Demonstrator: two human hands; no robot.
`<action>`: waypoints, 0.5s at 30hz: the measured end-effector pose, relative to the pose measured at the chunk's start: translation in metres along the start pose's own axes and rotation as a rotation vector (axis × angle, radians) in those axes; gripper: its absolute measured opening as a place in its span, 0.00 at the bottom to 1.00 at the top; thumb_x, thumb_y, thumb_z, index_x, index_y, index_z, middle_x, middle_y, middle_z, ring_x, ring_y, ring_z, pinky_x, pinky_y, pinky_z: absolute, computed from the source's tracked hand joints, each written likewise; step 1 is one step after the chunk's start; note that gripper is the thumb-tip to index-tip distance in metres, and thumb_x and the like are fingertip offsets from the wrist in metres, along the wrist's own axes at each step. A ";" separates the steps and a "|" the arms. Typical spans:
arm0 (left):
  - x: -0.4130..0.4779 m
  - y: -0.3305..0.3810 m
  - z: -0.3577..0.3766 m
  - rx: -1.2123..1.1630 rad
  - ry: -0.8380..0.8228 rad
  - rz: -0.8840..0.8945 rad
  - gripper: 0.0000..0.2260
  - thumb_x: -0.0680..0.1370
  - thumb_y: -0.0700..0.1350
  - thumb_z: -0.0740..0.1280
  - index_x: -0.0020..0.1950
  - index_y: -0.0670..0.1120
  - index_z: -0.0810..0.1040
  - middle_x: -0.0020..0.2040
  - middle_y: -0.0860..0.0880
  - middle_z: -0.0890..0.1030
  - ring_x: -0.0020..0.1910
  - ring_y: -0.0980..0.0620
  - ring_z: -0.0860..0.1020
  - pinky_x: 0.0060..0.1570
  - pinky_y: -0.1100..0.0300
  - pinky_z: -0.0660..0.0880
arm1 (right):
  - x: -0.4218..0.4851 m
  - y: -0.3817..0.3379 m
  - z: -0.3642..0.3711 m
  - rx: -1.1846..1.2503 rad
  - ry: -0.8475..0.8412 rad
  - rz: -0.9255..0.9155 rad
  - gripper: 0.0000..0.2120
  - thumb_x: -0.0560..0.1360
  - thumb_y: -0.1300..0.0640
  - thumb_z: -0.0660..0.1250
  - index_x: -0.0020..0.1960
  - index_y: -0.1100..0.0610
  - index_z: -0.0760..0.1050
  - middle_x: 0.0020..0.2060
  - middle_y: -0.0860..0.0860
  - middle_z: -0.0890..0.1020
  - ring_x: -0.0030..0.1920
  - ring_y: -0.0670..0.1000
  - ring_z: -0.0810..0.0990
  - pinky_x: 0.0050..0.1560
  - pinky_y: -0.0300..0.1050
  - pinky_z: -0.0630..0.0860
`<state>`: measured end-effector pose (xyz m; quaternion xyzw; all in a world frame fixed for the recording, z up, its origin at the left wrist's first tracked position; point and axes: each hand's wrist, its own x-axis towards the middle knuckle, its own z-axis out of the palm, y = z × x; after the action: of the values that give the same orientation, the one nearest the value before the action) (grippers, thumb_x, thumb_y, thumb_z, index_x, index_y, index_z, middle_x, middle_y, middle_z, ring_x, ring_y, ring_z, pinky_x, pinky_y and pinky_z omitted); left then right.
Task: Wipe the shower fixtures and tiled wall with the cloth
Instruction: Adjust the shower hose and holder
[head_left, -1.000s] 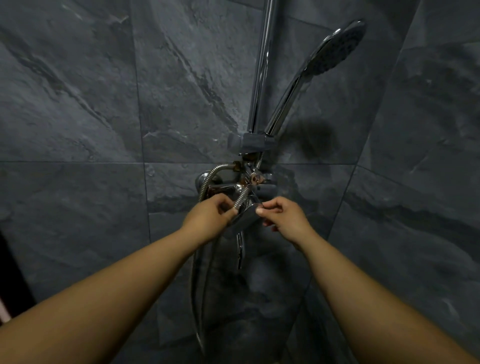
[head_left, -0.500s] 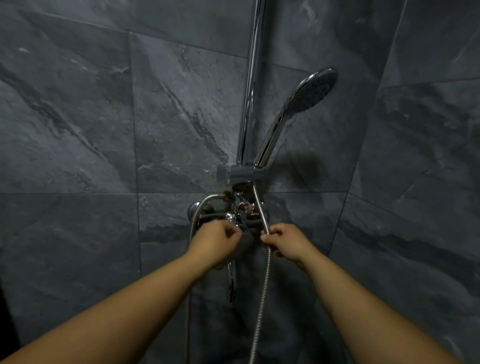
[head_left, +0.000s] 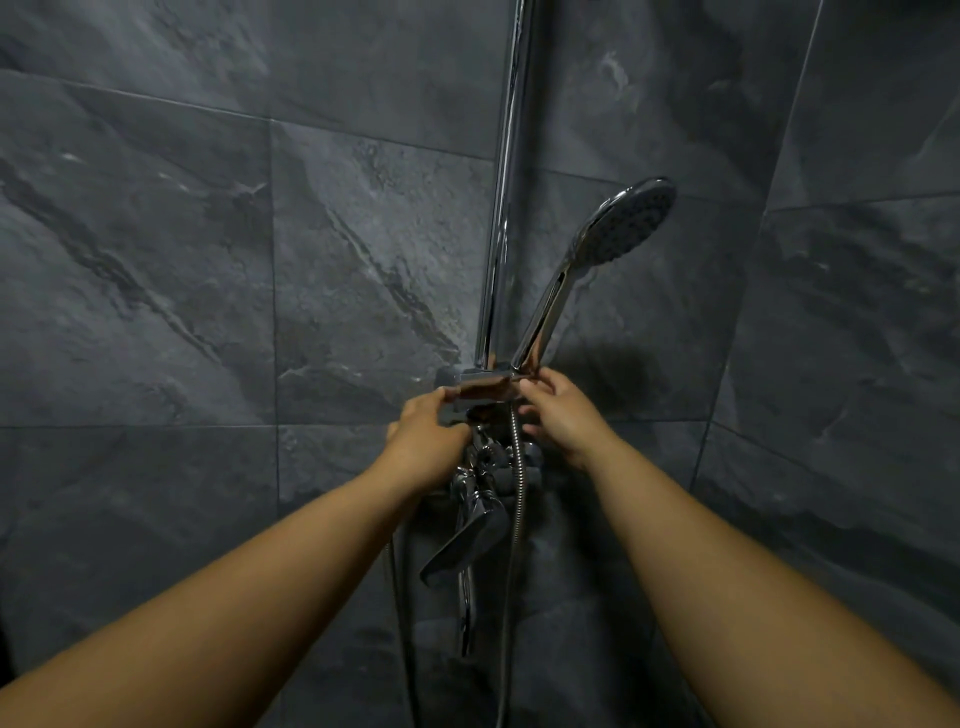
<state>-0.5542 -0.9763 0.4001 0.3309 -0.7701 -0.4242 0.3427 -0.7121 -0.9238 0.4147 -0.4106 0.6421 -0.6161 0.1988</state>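
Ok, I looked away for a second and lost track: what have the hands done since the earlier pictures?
Both hands moved up from the mixer tap to the slider bracket on the rail. The left hand now grips the bracket's left end and the right hand its right end. The shower head stays docked in the bracket, and no cloth is in view.

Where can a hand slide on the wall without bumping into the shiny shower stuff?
The big dark tiles left of the rail are bare, and so is the side wall right of the shower head. The middle is crowded: the left hand and right hand hold the holder, with the tap and hose packed just below.
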 end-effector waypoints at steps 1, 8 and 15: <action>0.002 0.000 0.000 0.020 -0.002 -0.006 0.20 0.76 0.43 0.62 0.68 0.55 0.68 0.68 0.46 0.66 0.63 0.37 0.70 0.63 0.44 0.70 | 0.002 0.005 -0.002 -0.003 0.025 -0.036 0.16 0.80 0.59 0.59 0.68 0.55 0.65 0.46 0.46 0.76 0.39 0.45 0.72 0.38 0.38 0.73; 0.018 0.000 -0.006 -0.008 -0.044 -0.076 0.25 0.75 0.41 0.62 0.71 0.56 0.65 0.65 0.34 0.71 0.66 0.31 0.67 0.61 0.42 0.69 | 0.012 -0.009 -0.017 -0.168 0.114 -0.339 0.07 0.75 0.57 0.67 0.53 0.53 0.74 0.45 0.45 0.77 0.44 0.39 0.75 0.46 0.29 0.72; 0.018 0.003 -0.009 -0.039 -0.040 -0.052 0.23 0.76 0.39 0.61 0.70 0.53 0.67 0.58 0.35 0.76 0.37 0.47 0.77 0.31 0.59 0.75 | 0.018 -0.022 -0.026 -0.224 0.040 -0.324 0.12 0.74 0.59 0.68 0.57 0.57 0.73 0.44 0.46 0.78 0.46 0.44 0.76 0.52 0.39 0.72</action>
<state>-0.5576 -0.9930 0.4110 0.3352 -0.7596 -0.4546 0.3225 -0.7365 -0.9191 0.4442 -0.5161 0.6360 -0.5726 0.0372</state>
